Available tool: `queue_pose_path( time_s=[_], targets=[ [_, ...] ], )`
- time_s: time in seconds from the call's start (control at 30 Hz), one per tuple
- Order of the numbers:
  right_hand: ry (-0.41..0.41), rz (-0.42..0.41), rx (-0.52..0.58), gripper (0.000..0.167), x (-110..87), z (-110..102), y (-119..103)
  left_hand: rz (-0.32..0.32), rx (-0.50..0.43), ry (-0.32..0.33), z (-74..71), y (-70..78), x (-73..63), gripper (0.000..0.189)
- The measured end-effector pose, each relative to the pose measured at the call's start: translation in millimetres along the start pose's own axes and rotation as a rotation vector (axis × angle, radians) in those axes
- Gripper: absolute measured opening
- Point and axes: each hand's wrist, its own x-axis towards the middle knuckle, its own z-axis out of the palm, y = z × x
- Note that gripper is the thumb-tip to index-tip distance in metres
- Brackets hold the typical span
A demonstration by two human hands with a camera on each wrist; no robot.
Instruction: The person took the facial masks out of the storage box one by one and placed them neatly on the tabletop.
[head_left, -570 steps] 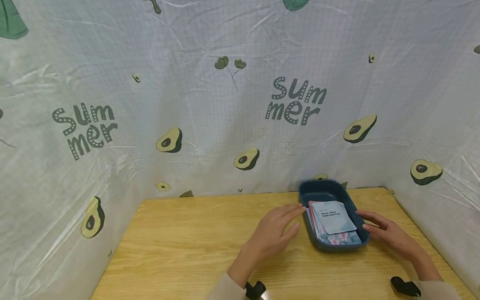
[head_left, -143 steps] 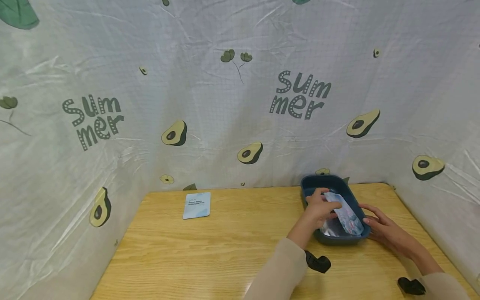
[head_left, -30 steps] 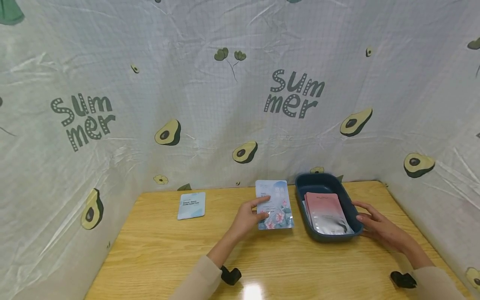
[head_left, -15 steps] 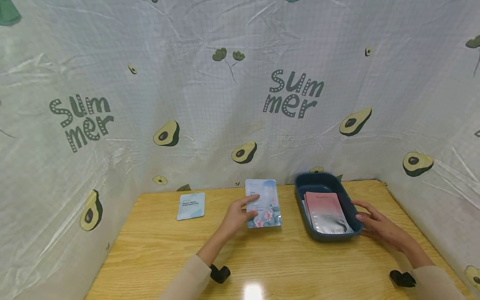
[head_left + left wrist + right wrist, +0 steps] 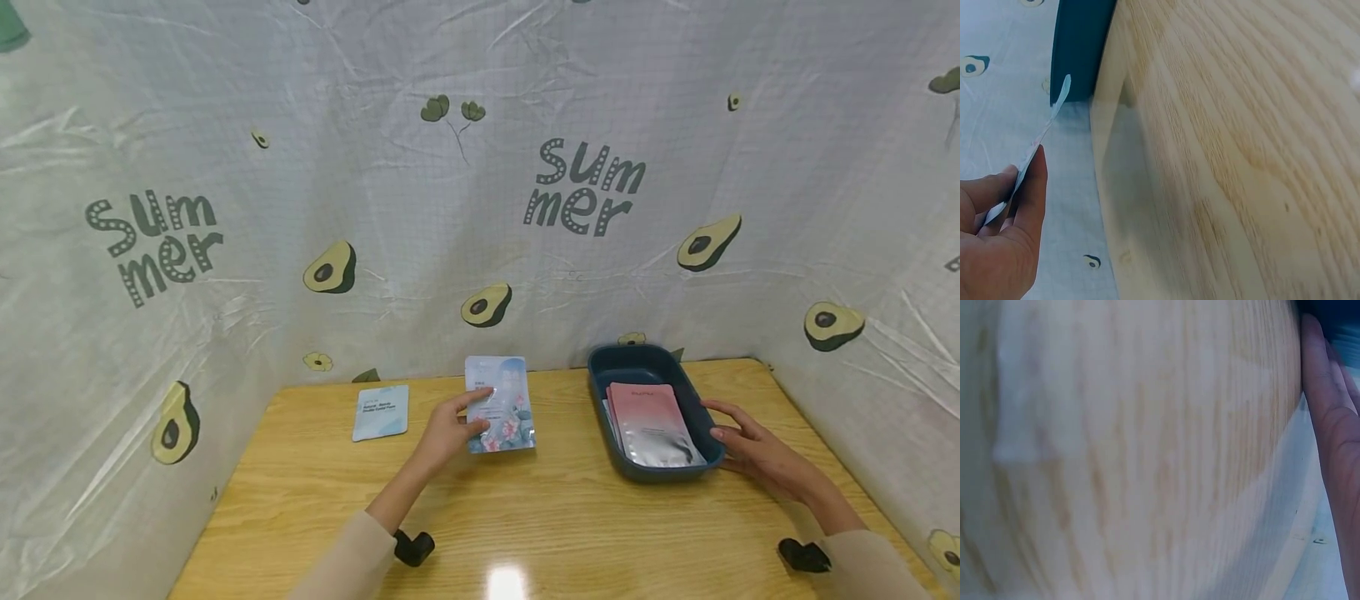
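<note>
In the head view my left hand (image 5: pixel 448 432) pinches a pale blue face mask sachet (image 5: pixel 510 408) with pink lotus flowers by its left edge, above the table. The left wrist view shows this sachet (image 5: pixel 1036 142) edge-on between thumb and fingers. My right hand (image 5: pixel 765 450) touches the right side of a dark blue plastic bin (image 5: pixel 633 473), fingertips at its rim. Seen from the right wrist, its fingers (image 5: pixel 1322 375) lie fairly straight along the bin's wall. Inside the bin, a pink and silver sachet (image 5: pixel 656 425) lies on top of other packets.
A small light blue packet (image 5: pixel 381 412) printed with dark text lies flat at the back left of the wooden table (image 5: pixel 570 525). Behind and beside the table hangs a white curtain (image 5: pixel 405 250) with avocado prints.
Over the last second my left hand has carried the lotus sachet leftward, away from the bin. Earlier, the small blue packet went from the bin to the table. My right hand stays at the bin.
</note>
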Motion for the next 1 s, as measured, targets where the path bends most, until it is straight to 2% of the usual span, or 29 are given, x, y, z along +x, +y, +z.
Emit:
queue_pose_path(
  time_s=[0.3, 0.53, 0.67, 0.8, 1.0],
  targets=[
    [0.022, -0.006, -0.027, 0.06, -2.9, 2.4, -1.6, -0.038, 0.025, 0.04, -18.6, -1.6, -3.8, 0.053],
    [0.022, -0.009, -0.013, 0.06, -3.8, 4.3, -0.1, -0.064, 0.05, 0.076, -35.8, -18.8, -7.5, 0.052],
    [0.029, -0.007, -0.018, 0.059, -4.2, 4.2, -0.6, -0.061, 0.076, 0.067, -47.3, -28.6, -6.0, 0.052],
    [0.032, -0.003, -0.025, 0.06, -4.3, 4.3, -0.3, -0.053, 0.173, 0.032, -59.3, -41.0, -0.4, 0.051],
    [0.038, 0.01, -0.032, 0.06, -3.8, 6.2, -1.6, -0.024, 0.42, 0.007, -72.6, -59.8, 11.4, 0.046]
  ],
)
